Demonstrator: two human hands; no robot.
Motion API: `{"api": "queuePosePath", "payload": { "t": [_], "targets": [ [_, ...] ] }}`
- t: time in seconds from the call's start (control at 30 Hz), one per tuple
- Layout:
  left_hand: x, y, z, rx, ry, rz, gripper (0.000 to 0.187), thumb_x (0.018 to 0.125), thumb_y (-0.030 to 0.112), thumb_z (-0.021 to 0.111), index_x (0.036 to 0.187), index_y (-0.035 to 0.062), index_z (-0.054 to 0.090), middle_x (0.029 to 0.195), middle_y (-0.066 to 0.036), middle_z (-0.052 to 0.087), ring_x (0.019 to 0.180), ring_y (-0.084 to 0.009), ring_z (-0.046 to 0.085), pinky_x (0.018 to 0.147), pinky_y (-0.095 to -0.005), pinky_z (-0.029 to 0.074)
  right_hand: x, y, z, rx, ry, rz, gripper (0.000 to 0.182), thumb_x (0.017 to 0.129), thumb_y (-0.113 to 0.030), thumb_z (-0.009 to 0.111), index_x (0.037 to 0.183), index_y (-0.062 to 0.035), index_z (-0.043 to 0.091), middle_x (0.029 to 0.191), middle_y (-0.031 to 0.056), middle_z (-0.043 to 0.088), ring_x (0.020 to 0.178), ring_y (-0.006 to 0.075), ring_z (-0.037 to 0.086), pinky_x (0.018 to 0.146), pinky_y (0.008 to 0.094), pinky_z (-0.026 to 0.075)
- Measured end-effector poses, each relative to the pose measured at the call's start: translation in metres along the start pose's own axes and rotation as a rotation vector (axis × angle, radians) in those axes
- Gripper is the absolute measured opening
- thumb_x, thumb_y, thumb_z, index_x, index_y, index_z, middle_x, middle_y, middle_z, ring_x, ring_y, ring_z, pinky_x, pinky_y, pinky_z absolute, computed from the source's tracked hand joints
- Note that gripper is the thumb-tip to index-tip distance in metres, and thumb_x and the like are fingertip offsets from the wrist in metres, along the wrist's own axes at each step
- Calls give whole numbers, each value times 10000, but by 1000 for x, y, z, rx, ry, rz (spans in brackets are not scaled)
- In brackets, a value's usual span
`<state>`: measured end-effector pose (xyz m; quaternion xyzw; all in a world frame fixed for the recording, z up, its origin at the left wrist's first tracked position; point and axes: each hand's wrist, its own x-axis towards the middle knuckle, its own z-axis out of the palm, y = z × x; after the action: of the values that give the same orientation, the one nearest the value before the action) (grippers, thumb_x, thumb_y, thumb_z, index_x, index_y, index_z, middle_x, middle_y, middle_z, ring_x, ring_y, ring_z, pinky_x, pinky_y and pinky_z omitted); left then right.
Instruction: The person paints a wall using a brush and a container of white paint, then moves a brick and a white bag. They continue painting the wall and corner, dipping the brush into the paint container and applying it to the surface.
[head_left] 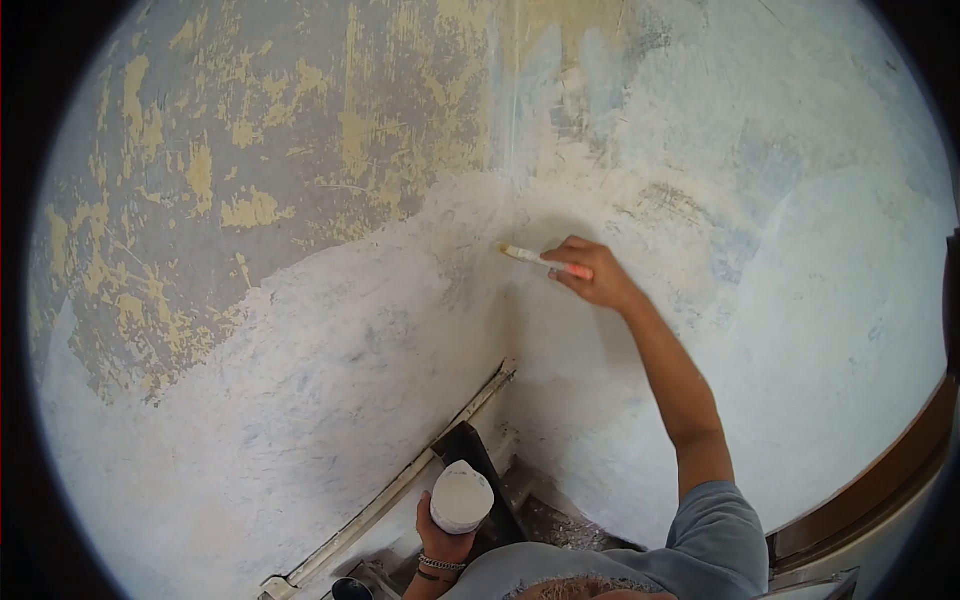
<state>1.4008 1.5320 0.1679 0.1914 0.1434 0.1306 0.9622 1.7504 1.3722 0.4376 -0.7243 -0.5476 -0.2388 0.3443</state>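
My right hand (590,274) is closed around the handle of a paintbrush (525,255), a small brush with a reddish handle end. Its bristle tip points left and lies right at the corner where the two walls meet. Low in the view, my left hand (440,535) grips a tub of white paint (462,497) from its left side, close to my body. The lower wall (300,400) around the corner has a whitish coat, while the upper left wall (250,150) is grey with patchy yellow remains.
A pale rail or pipe (390,493) runs along the foot of the left wall to the corner. Beside the tub stands a dark board (480,460). Debris (560,525) litters the floor in the corner. A brown curved edge (880,465) lies at lower right.
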Motion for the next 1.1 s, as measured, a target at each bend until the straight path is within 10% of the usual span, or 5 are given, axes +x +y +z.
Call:
{"api": "queuePosePath", "payload": {
  "t": [0.43,0.83,0.93,1.1],
  "targets": [
    [-2,-7,13,22,-1,21,600,908,591,432,1333,175,511,1275,-83,595,1169,-317,568,937,-546,456,224,-45,-99,-237,873,-192,260,844,-256,681,1035,-85,722,898,143,626,822,344,631,734,402,507],
    [2,-4,14,-13,6,3,576,914,574,436,1312,166,521,1257,-90,603,1149,-317,577,915,-534,477,-56,16,116,-183,346,16,297,822,-141,698,1117,-112,673,885,104,583,693,301,615,615,387,528],
    [1,-3,18,-5,22,22,573,917,568,433,1311,162,521,1257,-90,602,1149,-319,578,905,-530,485,-94,32,124,-175,8,92,268,816,-107,702,1084,-116,691,928,99,610,747,290,633,684,373,541],
    [1,0,21,3,0,60,556,924,559,430,1308,168,525,1253,-81,606,1132,-314,590,895,-532,492,-16,19,51,64,151,-214,263,793,-50,732,1053,-83,704,960,104,661,887,256,652,796,331,529]
  ]
}}
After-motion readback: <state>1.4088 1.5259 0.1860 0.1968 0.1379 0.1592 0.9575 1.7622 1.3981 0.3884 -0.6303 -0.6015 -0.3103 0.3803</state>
